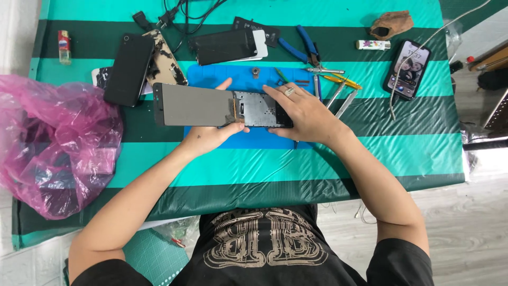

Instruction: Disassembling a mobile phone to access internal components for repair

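My left hand [214, 132] grips a grey phone screen panel [190, 105], folded open to the left and joined by a thin ribbon to a phone frame [256, 108]. Thumb and fingers pinch the panel's right end near the hinge. My right hand [304, 112], a ring on one finger, presses down on the right end of the phone frame, whose bare metal inside shows. Both lie over a blue work mat [211, 77] on the green striped table cover [370, 153].
A pink plastic bag [53, 143] bulges at the left. Behind the mat lie a black phone [128, 69], an opened phone body [166, 64], spare screens [225, 46], blue pliers [301, 46], tweezers and screwdrivers [336, 87], a lit phone [407, 69], two lighters, cables.
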